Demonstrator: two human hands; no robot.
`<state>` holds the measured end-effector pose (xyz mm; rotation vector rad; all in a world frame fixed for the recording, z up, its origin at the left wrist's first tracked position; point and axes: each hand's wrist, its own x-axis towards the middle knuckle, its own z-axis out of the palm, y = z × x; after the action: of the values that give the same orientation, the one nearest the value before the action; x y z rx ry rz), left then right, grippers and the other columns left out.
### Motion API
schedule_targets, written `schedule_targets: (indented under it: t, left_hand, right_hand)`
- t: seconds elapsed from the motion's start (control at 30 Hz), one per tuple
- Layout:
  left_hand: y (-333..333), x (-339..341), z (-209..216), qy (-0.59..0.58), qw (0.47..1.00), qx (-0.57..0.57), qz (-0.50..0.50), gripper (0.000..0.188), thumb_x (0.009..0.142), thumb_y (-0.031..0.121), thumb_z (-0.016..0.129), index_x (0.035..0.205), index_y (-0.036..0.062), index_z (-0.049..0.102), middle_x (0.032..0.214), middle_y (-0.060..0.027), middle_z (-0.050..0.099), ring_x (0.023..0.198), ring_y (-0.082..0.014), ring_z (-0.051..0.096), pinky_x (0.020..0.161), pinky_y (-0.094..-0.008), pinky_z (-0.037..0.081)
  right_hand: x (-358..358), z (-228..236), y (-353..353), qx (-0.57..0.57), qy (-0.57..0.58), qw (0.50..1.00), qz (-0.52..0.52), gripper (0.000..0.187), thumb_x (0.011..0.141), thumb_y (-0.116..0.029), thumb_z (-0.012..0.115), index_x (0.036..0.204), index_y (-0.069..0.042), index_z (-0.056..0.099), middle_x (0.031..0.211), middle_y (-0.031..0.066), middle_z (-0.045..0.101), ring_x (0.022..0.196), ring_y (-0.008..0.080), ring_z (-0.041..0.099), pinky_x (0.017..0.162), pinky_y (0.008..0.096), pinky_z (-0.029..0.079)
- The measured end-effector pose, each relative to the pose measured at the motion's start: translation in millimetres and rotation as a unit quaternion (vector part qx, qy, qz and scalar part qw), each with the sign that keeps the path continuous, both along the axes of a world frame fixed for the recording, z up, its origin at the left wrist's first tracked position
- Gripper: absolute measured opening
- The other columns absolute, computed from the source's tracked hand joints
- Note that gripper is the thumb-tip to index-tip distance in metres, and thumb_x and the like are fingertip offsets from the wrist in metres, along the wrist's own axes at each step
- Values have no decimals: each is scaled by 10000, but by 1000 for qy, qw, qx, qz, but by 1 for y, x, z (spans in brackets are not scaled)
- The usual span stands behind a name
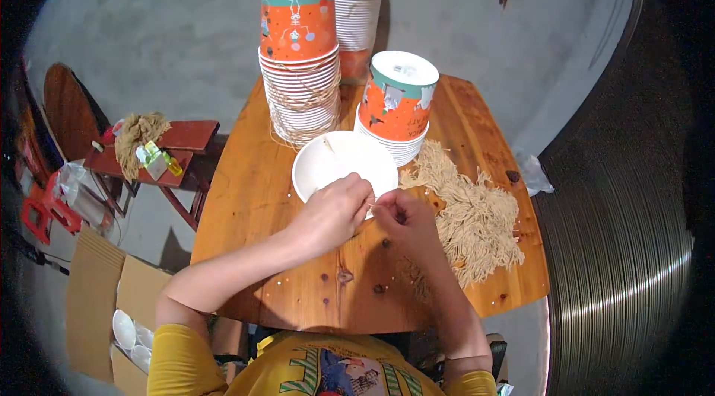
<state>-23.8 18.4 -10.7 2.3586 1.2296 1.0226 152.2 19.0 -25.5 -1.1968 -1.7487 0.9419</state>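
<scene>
Both hands, left and right, meet at the white paper bucket's rim, pinching a thin string on the wooden counter.

I see bare counter left of the white bowl. Cup stacks block behind it, and the string pile fills the right.

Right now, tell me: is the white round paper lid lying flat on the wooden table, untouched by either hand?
No. The left hand grips the white round paper lid at its near rim.
</scene>
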Motion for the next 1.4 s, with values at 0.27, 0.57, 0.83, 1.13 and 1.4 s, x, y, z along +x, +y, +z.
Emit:
schedule_targets:
  t: [0.27,0.57,0.83,1.13,1.4]
  left_hand:
    - [-3,3,8,-95,982,-162,21,60,844,26,583,878,14,535,777,-94,585,713,-162,561,664,-296,465]
    - [4,-2,9,-192,944,-261,-60,250,829,-46,578,1025,35,446,805,-1,515,746,-80,491,682,-227,435]
    - [18,-5,6,-200,922,-323,-72,322,837,-61,590,1093,33,419,847,-24,550,789,-79,517,696,-213,435]
    - [21,-1,9,-203,915,-345,-53,292,836,-27,608,1067,11,434,819,-44,559,754,-101,523,679,-238,448]
    - [24,-3,7,-206,905,-368,-57,277,824,-33,604,1056,16,461,837,-27,556,780,-94,526,685,-225,445]
  right_hand:
    - [7,-10,4,45,-24,998,24,164,867,-204,641,945,-68,596,731,52,624,665,116,598,631,278,478]
    - [3,-11,0,65,66,995,20,59,860,-97,614,848,-48,584,642,-68,470,585,13,389,526,194,331]
    - [0,-5,-5,104,41,994,-16,71,859,-79,623,894,-38,578,577,-45,427,534,29,397,478,229,319]
    - [5,-4,-1,268,-99,958,-15,114,815,-80,663,908,-60,601,660,106,583,536,213,537,517,317,428]
    - [2,-3,-2,133,-170,976,-27,140,814,-155,614,945,-112,594,715,113,609,626,259,611,578,367,476]
